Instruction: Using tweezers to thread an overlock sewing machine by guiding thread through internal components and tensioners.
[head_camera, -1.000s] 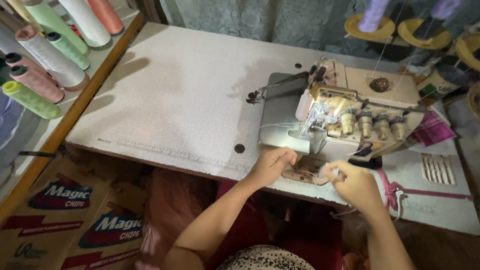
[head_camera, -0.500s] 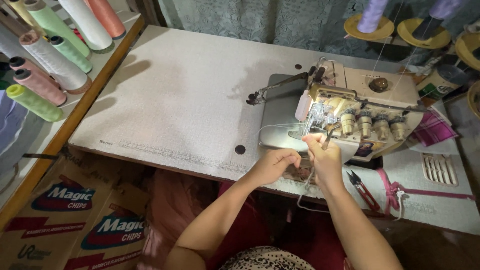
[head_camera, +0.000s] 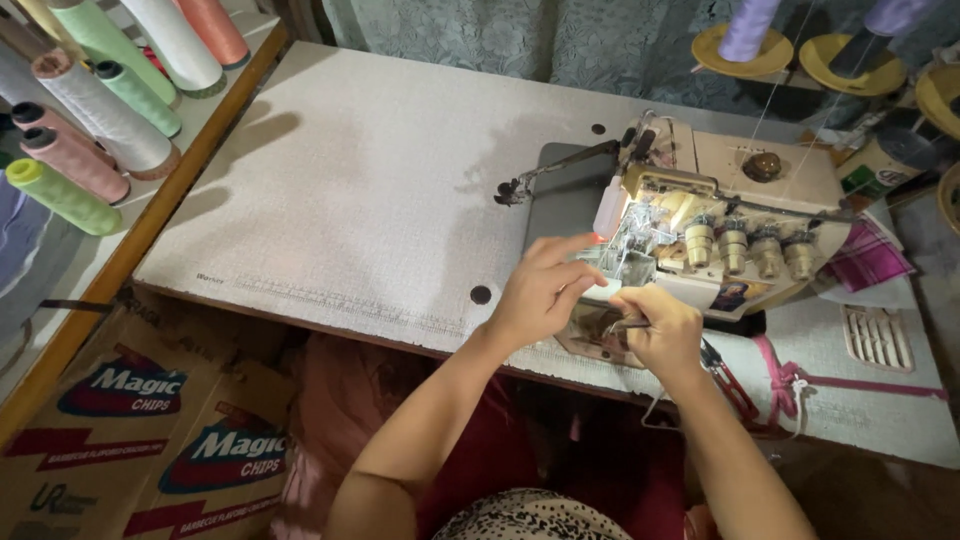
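At the near side of the cream machine (head_camera: 720, 215), both hands meet. Left hand (head_camera: 540, 295) open, fingers extended; right hand (head_camera: 660, 330) pinches slim tweezers (head_camera: 625, 322).

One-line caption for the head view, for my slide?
Both hands, left hand and right hand, work at the needle area of a beige overlock sewing machine on a white table.

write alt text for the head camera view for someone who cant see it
Seen from above, a person's left hand and right hand work close together at the needle area of a beige overlock sewing machine on a white table. Large thread cones lie on a shelf to the left.
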